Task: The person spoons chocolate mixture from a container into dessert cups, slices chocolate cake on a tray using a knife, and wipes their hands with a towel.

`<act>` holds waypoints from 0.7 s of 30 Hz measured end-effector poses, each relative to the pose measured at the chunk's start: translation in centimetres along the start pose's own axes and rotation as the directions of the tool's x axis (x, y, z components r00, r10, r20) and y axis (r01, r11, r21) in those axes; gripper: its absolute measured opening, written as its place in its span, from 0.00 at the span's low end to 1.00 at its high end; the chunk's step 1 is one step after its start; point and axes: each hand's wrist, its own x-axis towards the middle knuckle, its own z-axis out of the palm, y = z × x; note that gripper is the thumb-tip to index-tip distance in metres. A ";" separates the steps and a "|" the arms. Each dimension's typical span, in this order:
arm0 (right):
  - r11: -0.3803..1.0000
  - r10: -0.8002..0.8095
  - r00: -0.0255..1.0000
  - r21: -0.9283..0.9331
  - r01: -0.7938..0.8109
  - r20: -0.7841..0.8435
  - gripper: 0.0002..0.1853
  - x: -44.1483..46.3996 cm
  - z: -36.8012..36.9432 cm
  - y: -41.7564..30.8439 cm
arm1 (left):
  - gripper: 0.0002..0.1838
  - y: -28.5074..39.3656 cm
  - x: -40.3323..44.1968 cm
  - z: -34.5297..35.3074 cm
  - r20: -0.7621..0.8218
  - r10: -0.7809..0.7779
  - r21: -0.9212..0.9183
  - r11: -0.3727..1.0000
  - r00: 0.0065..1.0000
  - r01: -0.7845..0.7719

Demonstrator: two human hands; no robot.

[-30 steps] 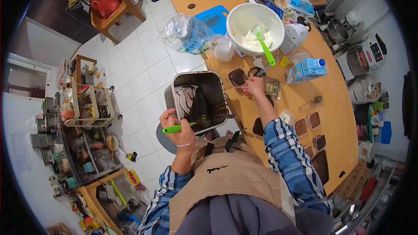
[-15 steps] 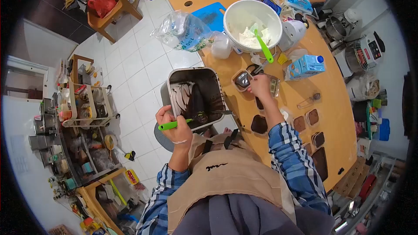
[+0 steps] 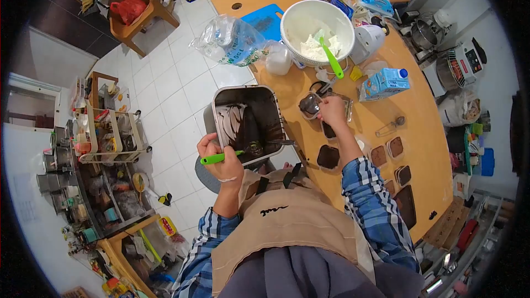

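Note:
My left hand (image 3: 222, 160) is closed around a green-handled utensil (image 3: 213, 159), beside the near left rim of a deep rectangular pan (image 3: 275, 111). Dark chocolate and pale streaks coat the inside of this pan, and a dark utensil (image 3: 280, 142) lies over its right side. Over the table, my right hand (image 3: 333, 110) grips the edge of a small clear plastic cup (image 3: 310, 105), tilted, with glossy dark chocolate inside. Close below that hand, a square tub of dark chocolate (image 3: 328, 157) stands on the table. The head of the green-handled utensil is hard to make out.
A white bowl (image 3: 285, 30) holding white cream and a green spatula (image 3: 332, 58) stands farther back. Nearby are a blue milk carton (image 3: 385, 84), a small strainer (image 3: 391, 126), scissors (image 3: 318, 86) and more filled tubs (image 3: 395, 147). A plastic bag (image 3: 229, 41) hangs over the table's left edge.
My right hand has tilted the small plastic cup and shifted it slightly right. The left hand stays by the pan with the green-handled utensil.

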 end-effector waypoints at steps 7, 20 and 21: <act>0.991 -0.064 0.996 0.112 0.070 -0.058 0.09 -0.3 0.1 0.2 | 0.06 0.3 0.0 -0.2 -0.019 0.008 0.006 1.000 1.000 -0.008; 0.818 -0.080 0.991 0.561 0.127 -0.107 0.16 0.4 1.6 2.0 | 0.07 1.1 0.3 -0.5 -0.029 -0.014 0.031 0.999 0.999 0.015; 0.807 -0.086 0.990 0.576 0.133 -0.108 0.16 0.4 1.6 2.0 | 0.07 1.2 0.3 -0.5 -0.027 -0.026 0.028 0.999 0.999 0.026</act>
